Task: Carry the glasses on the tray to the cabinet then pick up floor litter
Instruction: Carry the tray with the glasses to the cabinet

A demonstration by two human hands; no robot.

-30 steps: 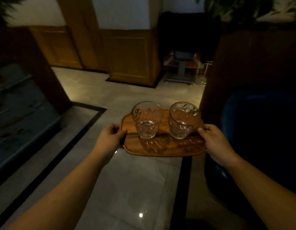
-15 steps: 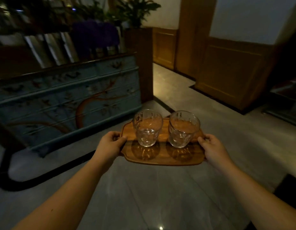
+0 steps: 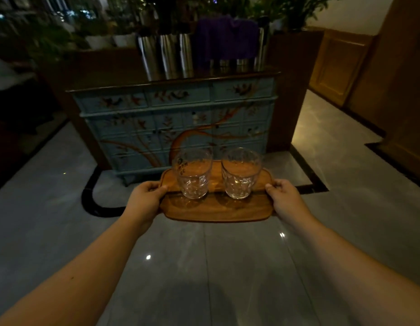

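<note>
A wooden tray [image 3: 216, 209] held level above the tiled floor [image 3: 228, 267], the left hand [image 3: 145, 198] grasping its left edge and the right hand [image 3: 285, 198] its right edge. Two clear glasses, left [image 3: 192, 175] and right [image 3: 240, 174], stand upright side by side on it. Ahead stands a blue painted cabinet [image 3: 176, 123], metal flasks [image 3: 167, 55] on top.

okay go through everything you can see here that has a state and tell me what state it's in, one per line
Wooden tray: held level above the floor, one hand at each end.
Left glass: upright on the tray, looks empty.
Right glass: upright on the tray, looks empty.
Left hand: gripping the tray's left end.
Right hand: gripping the tray's right end.
Painted cabinet: drawers shut.
</note>
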